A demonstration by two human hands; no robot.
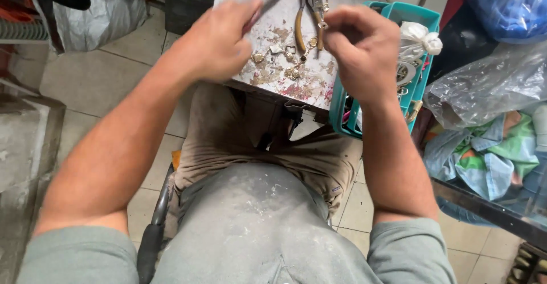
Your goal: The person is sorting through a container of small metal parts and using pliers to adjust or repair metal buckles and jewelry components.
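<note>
Left hand (219,41) closed on a thin metal tool (272,1), right hand (362,47) pinching what looks like a chain (325,10); slip risk: small links could drop among loose pieces (279,56) just below the pinch.

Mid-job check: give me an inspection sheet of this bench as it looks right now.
Surface: small worn tabletop, stained and scratched.
Job's things: thin metal tool in the left hand; small gold piece pinched by the right hand; gold and silver findings scattered on the tabletop.
Clutter: pliers lying on the tabletop; teal trays of small parts.
Grippers: both hands closed, raised over the tabletop.
Cables: nothing seen.
Surroundings: tiled floor; clear plastic bags and cloth at right.
</note>
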